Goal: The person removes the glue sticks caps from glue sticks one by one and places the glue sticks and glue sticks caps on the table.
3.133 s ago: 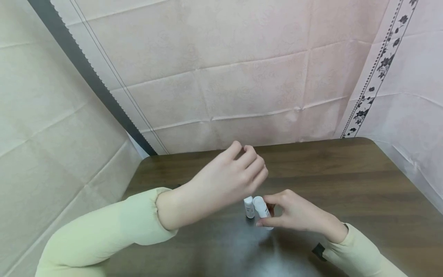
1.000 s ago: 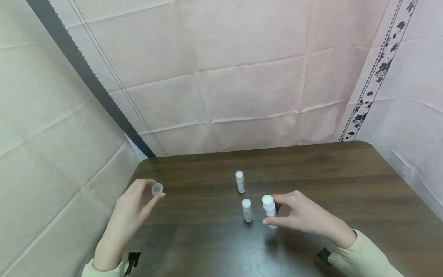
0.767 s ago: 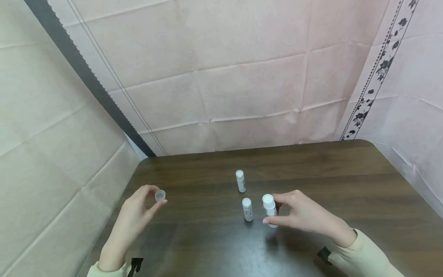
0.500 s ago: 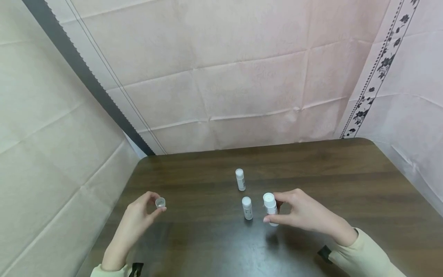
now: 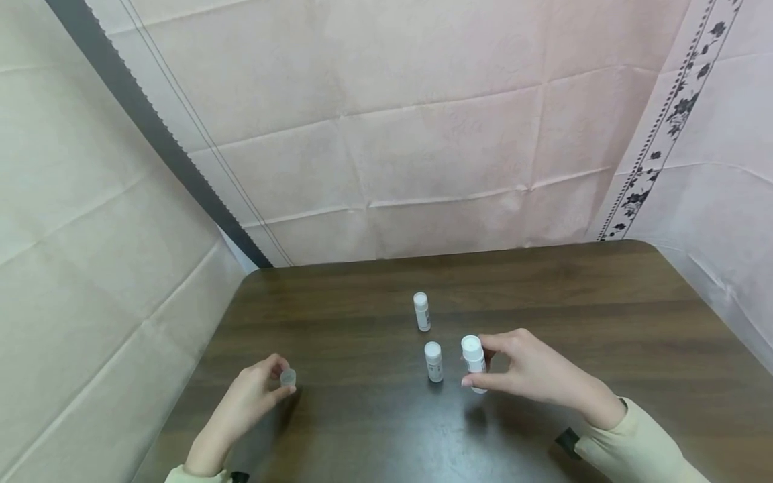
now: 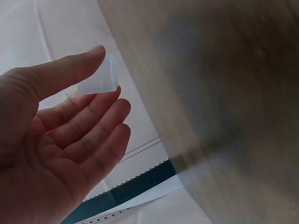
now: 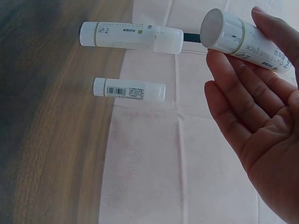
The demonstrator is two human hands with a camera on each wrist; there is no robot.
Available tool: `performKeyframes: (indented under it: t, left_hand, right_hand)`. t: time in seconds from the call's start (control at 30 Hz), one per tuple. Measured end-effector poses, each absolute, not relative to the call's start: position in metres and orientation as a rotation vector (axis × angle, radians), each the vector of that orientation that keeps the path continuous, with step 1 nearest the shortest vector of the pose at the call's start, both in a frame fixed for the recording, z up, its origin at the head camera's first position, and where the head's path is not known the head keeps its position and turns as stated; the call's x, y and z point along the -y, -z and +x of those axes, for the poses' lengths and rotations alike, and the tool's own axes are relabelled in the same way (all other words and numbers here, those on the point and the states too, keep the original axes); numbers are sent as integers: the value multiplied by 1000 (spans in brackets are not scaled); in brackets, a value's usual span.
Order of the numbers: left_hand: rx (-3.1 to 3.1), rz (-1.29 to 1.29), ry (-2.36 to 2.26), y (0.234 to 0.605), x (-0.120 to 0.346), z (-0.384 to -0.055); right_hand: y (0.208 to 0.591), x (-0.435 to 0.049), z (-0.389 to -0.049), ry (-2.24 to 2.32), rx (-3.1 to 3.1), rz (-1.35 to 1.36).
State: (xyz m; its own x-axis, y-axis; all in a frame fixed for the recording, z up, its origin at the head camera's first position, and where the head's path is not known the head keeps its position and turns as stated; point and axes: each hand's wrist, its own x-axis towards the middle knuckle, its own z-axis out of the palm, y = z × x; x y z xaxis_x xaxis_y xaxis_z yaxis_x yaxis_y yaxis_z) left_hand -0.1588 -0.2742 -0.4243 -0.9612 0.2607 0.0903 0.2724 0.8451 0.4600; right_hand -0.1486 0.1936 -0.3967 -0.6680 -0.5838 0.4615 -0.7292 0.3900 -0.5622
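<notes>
My left hand (image 5: 246, 397) pinches a small translucent ribbed cap (image 5: 288, 378) between thumb and fingers, low over the left part of the table. In the left wrist view the cap (image 6: 103, 80) sits between thumb tip and index finger, the other fingers loosely bent. To the right, my right hand (image 5: 522, 370) grips a white glue stick (image 5: 474, 357) upright, fingers and thumb around its sides. The right wrist view shows its white base end (image 7: 212, 29) and part of its printed label. Two capped glue sticks stand nearby, a near one (image 5: 433, 362) and a farther one (image 5: 422, 312).
The dark wooden table (image 5: 350, 308) reaches back to a pale cloth hanging (image 5: 362, 134). More cloth (image 5: 90, 268) hangs close along the left side. A black strap (image 5: 568, 443) shows by the right sleeve.
My left hand has gone from above the glue sticks to the left, appearing there with the cap, then lowered it toward the table. My right hand keeps hold of its glue stick, nearly still lately.
</notes>
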Motion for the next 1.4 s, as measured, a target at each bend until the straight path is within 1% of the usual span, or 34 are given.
performKeyframes:
  t: [0.3,0.63,1.17,1.4]
  left_hand:
    - [3067,-402,741,432,280,-154]
    - [3099,-430,669,441,278,-154]
    - [3136,-376,666,437,282,-152]
    - [3140,-445,667,437,287,-148]
  right_hand:
    - [397,-191,-149,-1138,2445,1190]
    - [398,-191,-146,-1118,2468,1181]
    - [398,-191,-147,-1110,2473,1182]
    - [399,-191,-147,-1105,2481,1178]
